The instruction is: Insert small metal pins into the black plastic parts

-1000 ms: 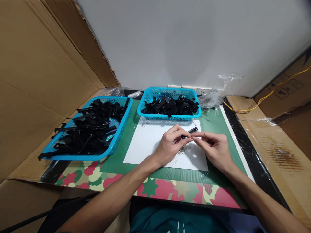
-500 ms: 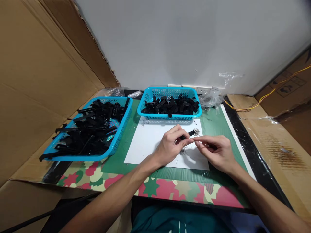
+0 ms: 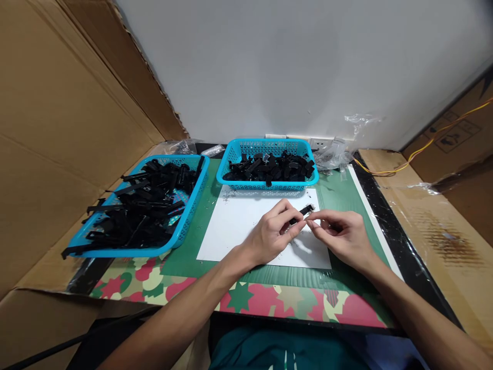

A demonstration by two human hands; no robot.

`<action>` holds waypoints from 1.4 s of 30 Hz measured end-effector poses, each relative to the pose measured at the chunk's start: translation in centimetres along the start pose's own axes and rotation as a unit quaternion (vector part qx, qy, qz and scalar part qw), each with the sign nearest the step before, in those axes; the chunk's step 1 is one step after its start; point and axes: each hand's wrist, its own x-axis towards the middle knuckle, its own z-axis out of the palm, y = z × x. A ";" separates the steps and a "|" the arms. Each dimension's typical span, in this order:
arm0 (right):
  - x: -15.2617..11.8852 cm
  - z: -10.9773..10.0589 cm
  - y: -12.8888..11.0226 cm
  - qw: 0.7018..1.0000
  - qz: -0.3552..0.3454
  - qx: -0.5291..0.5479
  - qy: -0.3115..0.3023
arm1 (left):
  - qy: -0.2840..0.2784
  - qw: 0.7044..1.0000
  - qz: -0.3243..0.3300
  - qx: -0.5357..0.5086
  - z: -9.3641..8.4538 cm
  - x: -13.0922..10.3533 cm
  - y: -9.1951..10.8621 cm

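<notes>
- While a white sheet (image 3: 227,231) is spread out beneath the work, a small black plastic part (image 3: 307,209) is gripped in the left hand (image 3: 271,234), thumb and bent fingers closed around its near end.
- Up above the sheet the part is held, tilted, its far end pointed away to the upper right, and pale, shiny specks can be seen right at that tip!
- Close in beside it the right hand (image 3: 344,237) is poised, thumb and forefinger held narrow by the left fingertips; whether anything tiny is pinched there cannot be told.
- Across the paper, fine metallic bits (image 3: 228,195) are strewn, plainly seen by the far left corner, with more scattered below the hands.
- Under it all a green mat (image 3: 337,192) is laid, its near edge bordered by a camouflage-patterned strip (image 3: 265,303).
- Just beyond the sheet, a blue perforated basket (image 3: 246,183) is filled with black plastic pieces (image 3: 275,168).
- Over on the left, a larger blue basket (image 3: 192,205) is heaped with long black parts (image 3: 150,205), several poked out over the rim.
- By the wall, clear plastic bags (image 3: 333,154) are bunched.
</notes>
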 end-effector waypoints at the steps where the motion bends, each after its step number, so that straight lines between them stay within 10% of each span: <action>1: 0.0 0.0 -0.1 1.000 -0.013 -0.007 0.007 | 0.001 1.000 -0.005 -0.001 0.0 0.0 0.1; 8: 0.0 -0.4 0.0 0.992 -0.075 -0.046 0.094 | 0.019 0.999 -0.002 -0.026 -0.4 0.1 0.7; 17: 0.1 -0.4 0.3 0.977 -0.176 -0.110 0.045 | 0.023 0.999 -0.016 -0.021 0.0 0.3 0.2; 34: 0.0 -0.2 -0.2 0.999 0.012 -0.015 0.029 | 0.029 0.999 -0.016 -0.014 0.1 0.5 0.5; 42: -0.4 0.0 -0.1 0.971 -0.124 -0.151 0.137 | 0.081 0.981 -0.086 -0.153 1.0 0.3 -0.1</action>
